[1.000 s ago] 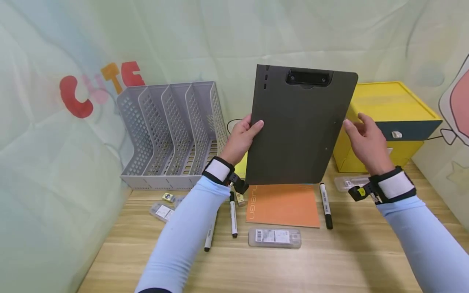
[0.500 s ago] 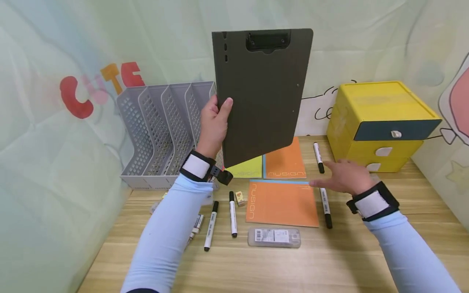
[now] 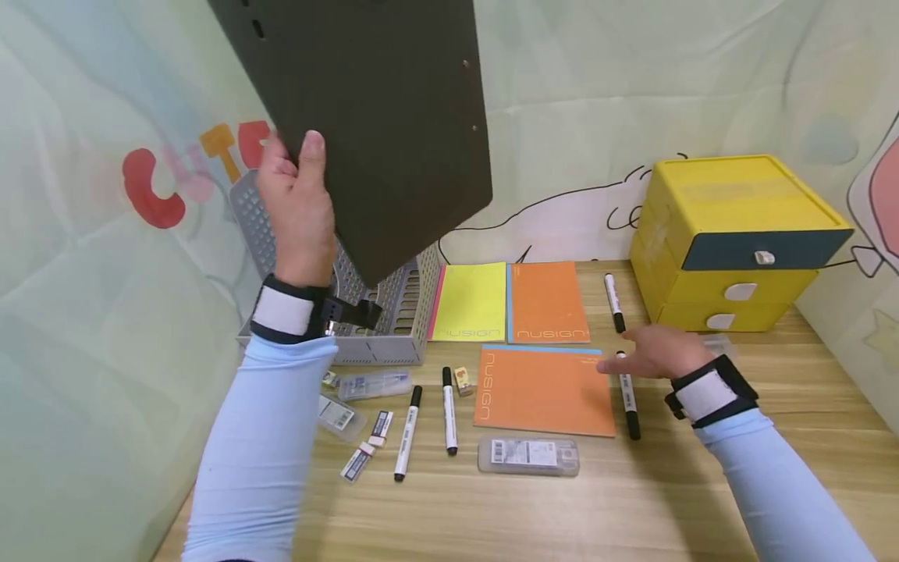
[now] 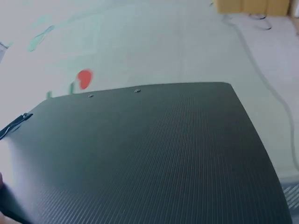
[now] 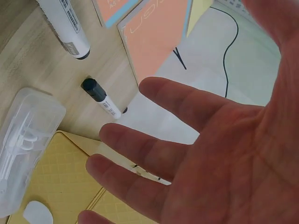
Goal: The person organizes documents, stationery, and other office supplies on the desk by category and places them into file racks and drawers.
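My left hand grips a dark clipboard by its left edge, thumb on the near face. The clipboard is raised and tilted in front of the grey file rack, and its top runs out of the head view. Its ribbed dark surface fills much of the left wrist view. My right hand hovers over the table's right side, fingers extended and holding nothing. Below it lie a white marker and, farther back, another marker. Beside it is an orange notebook.
A yellow drawer box stands at the back right. A yellow notebook and a second orange notebook lie at the back. A clear case, two more markers, an eraser and other small boxes lie nearer the front.
My left hand has carried the clipboard up and to the left, tilting it, over the file rack. My right hand has come away from the clipboard's right side and down over the markers.
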A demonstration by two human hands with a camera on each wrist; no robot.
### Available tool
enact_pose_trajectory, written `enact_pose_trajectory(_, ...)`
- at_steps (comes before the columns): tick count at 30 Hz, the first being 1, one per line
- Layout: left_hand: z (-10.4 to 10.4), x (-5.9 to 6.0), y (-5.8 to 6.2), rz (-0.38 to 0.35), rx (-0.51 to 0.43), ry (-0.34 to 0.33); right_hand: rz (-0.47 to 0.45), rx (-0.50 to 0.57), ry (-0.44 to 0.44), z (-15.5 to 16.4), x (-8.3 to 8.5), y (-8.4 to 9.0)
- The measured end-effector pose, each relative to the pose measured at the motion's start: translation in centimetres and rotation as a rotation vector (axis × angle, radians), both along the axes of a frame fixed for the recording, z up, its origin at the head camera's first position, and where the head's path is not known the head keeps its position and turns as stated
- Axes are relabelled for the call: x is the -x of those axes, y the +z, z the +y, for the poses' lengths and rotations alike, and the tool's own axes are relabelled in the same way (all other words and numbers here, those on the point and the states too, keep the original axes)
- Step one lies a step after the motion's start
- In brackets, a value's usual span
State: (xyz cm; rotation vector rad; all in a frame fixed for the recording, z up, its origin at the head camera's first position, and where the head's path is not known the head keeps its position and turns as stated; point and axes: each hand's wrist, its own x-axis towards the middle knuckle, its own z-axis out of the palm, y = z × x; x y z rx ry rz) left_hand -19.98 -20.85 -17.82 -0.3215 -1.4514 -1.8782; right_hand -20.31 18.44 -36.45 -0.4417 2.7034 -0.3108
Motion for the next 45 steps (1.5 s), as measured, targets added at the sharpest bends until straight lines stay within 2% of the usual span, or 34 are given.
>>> enact_pose_trajectory(5,-1.8,-2.0,2.1,0.101,-0.122,0.103,-0.011,0.010,-0.001,0.0,0.1,-0.4)
enact_pose_trajectory(8,-3.0,-2.8,2.8,0.149,-0.186,0.174,-0.012,0.013,-0.014,0.0,0.1,-0.5)
enact_pose_trajectory(12,-4.9,-2.8,3.1,0.202,-0.280,0.236,-0.005,0.006,-0.027,0.1,0.2,-0.6)
enact_pose_trajectory(14,-5.8,-2.7,2.9,0.210,-0.299,0.282,-0.001,0.002,-0.029,0.2,0.2,-0.6)
enact_pose_trajectory(16,-6.5,-2.5,2.5,0.183,-0.308,0.324,0.001,0.004,-0.027,0.2,0.3,-0.7)
enact_pose_trajectory(22,-7.8,-1.5,0.0,0.066,-0.244,0.401,0.001,0.008,-0.019,0.1,0.1,-0.6)
enact_pose_trajectory(26,-8.1,-0.8,-2.0,0.001,-0.184,0.438,-0.003,0.020,-0.015,0.1,-0.2,-0.6)
enact_pose_trajectory(28,-8.1,-0.5,-3.1,-0.056,-0.148,0.476,-0.005,0.027,-0.016,0.1,-0.4,-0.6)
enact_pose_trajectory(34,-8.1,0.9,-6.6,-0.182,-0.116,0.520,-0.014,0.013,-0.028,0.1,-0.4,-0.8)
enact_pose_trajectory(40,-8.5,3.0,-10.9,-0.201,-0.057,0.558,-0.024,0.010,-0.028,0.1,-0.5,-1.0)
enact_pose_trajectory(45,-8.6,3.8,-13.6,-0.244,-0.016,0.594,-0.034,0.014,-0.027,0.1,-0.7,-1.1)
